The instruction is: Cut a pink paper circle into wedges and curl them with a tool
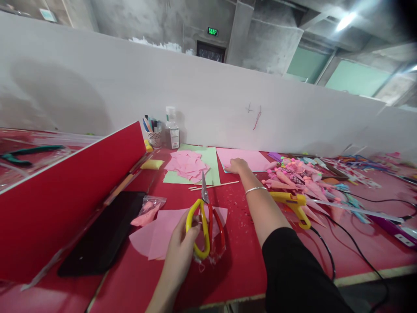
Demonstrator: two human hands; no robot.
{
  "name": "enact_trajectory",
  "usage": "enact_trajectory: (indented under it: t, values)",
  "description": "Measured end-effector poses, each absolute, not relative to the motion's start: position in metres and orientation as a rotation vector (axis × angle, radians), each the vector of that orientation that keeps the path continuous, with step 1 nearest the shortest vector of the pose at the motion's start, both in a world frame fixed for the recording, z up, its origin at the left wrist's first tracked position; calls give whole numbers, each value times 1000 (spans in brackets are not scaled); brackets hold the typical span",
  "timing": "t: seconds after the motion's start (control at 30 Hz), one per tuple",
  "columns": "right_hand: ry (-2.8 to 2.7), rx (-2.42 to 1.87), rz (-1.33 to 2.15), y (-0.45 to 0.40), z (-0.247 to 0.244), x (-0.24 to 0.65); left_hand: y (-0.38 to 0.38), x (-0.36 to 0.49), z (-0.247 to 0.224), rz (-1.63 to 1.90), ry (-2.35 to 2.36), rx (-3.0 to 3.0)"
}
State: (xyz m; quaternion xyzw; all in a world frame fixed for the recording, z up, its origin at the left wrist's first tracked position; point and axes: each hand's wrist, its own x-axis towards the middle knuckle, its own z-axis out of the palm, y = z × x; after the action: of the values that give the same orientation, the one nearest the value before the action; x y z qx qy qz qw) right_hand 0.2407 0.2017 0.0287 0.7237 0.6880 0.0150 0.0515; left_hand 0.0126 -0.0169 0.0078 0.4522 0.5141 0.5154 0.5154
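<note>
Pink paper (254, 158) lies at the back edge of the red worktop (243, 269), partly under the right hand (237, 166); its fingers bend down onto the paper's left part, and whether they pinch it I cannot tell. Nearer the front edge, the left hand (183, 241) curls around the yellow loop of the scissors (205, 193), blades pointing toward the back edge.

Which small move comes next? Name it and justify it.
Probably draw the flat pink paper by the white partition nearer with the right hand: that hand is over its near edge, while the left hand holds metal-bladed scissors with yellow and red handles.
</note>
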Motion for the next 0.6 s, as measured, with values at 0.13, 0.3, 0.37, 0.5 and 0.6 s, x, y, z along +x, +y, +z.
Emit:
enact_trajectory:
  t: [0.13, 0.3, 0.37, 0.5, 0.6]
  values:
    - [2079, 2225, 83, 203, 30, 240, -18, 13, 10, 1234, 1242, 1070]
    - [2169, 2201, 135, 202, 37, 244, -20, 14, 13, 1264, 1232, 1058]
    - [2229, 2143, 125, 202, 39, 245, -20, 14, 14, 1273, 1229, 1055]
    - [2222, 2064, 28, 207, 35, 244, -20, 13, 16, 1278, 1243, 1056]
    - [2161, 2065, -25, 213, 31, 242, -21, 12, 16, 1275, 1250, 1083]
